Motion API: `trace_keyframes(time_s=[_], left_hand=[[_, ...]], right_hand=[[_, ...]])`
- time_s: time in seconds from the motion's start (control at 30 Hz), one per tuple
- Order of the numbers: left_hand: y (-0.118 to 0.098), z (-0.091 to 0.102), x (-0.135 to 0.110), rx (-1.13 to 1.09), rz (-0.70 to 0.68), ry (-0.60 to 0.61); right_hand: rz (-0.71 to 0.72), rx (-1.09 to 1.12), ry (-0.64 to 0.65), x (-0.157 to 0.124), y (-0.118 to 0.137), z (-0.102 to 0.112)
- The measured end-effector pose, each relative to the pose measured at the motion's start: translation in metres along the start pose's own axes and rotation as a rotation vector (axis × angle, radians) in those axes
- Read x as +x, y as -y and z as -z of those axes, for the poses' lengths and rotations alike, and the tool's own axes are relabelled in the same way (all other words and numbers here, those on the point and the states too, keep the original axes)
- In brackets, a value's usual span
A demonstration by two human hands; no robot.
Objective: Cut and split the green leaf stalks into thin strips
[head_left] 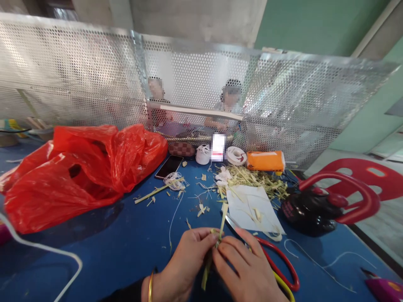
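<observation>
Close together at the lower middle, my two hands work on a pale green strip of dried leaf [223,218], which stands upright above the fingers. Another end of leaf [206,272] hangs below them. My left hand [189,256] pinches it between thumb and forefinger. The fingers of my right hand [242,264] close on the same spot from the right, covering part of the strip. Scissors with red and yellow handles [291,277] lie beneath and beside my right hand. Whether that hand touches them I cannot tell.
A red plastic bag [94,172] fills the left. Ahead are a phone [169,167], white string [173,181], tape roll [236,156], orange packet [266,161], leaf scraps [258,180] and paper [253,209]. A black kettle-like pot [310,212] stands right. Behind a perforated screen [195,75] sit two people.
</observation>
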State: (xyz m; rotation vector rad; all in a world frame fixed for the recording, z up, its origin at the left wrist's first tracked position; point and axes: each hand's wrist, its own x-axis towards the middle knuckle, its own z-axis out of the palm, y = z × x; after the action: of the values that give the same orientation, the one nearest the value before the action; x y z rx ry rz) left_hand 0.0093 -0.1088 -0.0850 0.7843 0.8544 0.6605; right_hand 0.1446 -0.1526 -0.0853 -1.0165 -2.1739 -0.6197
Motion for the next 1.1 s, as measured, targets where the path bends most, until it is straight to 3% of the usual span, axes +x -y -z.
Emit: trace_keyframes(time_s=[0.2, 0.5, 0.73, 0.97, 1.1], left_hand=[[0.009, 0.008, 0.01, -0.074, -0.016, 0.016], [0.001, 0.001, 0.002, -0.007, -0.023, 0.053], [0.002, -0.002, 0.0, 0.0, -0.015, 0.075], [0.001, -0.001, 0.001, 0.047, -0.003, 0.037], [-0.006, -0.004, -0.001, 0.096, 0.002, -0.006]], right_hand=[[-0.032, -0.087, -0.152, -0.001, 0.004, -0.012], [-0.073, -0.054, -0.1, 0.002, 0.005, -0.004], [-0.095, -0.041, -0.14, 0.001, 0.008, -0.007], [-0.426, 0.313, -0.004, -0.01, 0.0, -0.005], [-0.822, 0.598, 0.019, -0.006, 0.001, 0.001]])
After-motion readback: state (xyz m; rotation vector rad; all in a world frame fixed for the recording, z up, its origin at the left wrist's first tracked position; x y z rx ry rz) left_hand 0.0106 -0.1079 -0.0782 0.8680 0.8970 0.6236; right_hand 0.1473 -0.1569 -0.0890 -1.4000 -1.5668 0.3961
